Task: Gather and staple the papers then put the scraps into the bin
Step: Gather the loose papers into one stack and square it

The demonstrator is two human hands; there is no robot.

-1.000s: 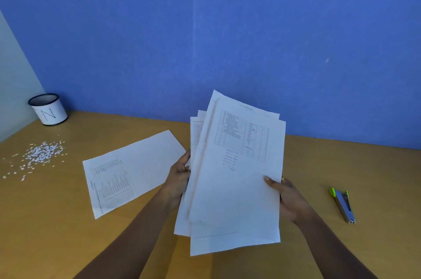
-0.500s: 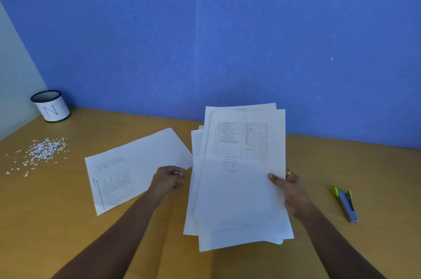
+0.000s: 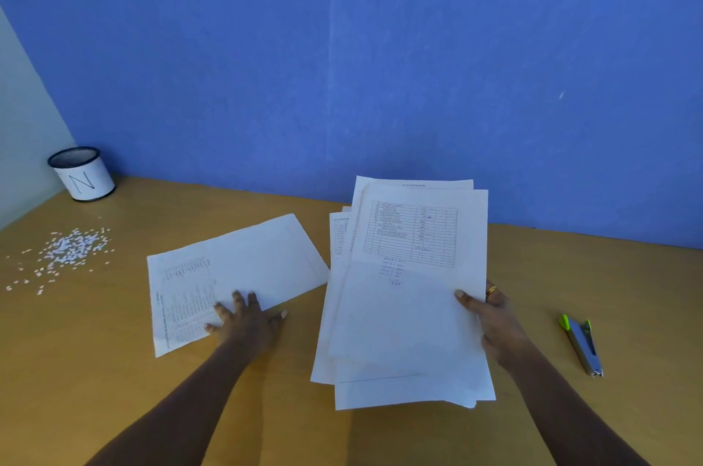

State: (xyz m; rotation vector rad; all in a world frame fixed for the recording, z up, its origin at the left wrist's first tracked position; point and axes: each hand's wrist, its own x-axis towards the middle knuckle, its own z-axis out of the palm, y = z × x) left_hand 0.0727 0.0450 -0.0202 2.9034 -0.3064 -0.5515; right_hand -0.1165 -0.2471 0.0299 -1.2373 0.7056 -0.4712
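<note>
A loose stack of white printed papers [image 3: 407, 298] is held just above the wooden desk by my right hand [image 3: 490, 321], thumb on top at the stack's right edge. A single printed sheet [image 3: 243, 267] lies flat to its left. My left hand [image 3: 245, 317] rests on that sheet's near edge with fingers spread and straight. Small white paper scraps [image 3: 68, 252] are scattered at the far left. The bin [image 3: 81, 174], a white cup with a black mesh rim and an "N", stands in the back left corner. A grey stapler [image 3: 582, 345] with green tips lies right of my right hand.
The wooden desk [image 3: 570, 267] ends at a blue wall [image 3: 380, 66] behind and a pale wall [image 3: 23, 131] on the left. Bare desk lies between the scraps and the single sheet.
My left hand let go of the stack and moved left onto the single sheet. The stack straightened in my right hand and sank toward the desk.
</note>
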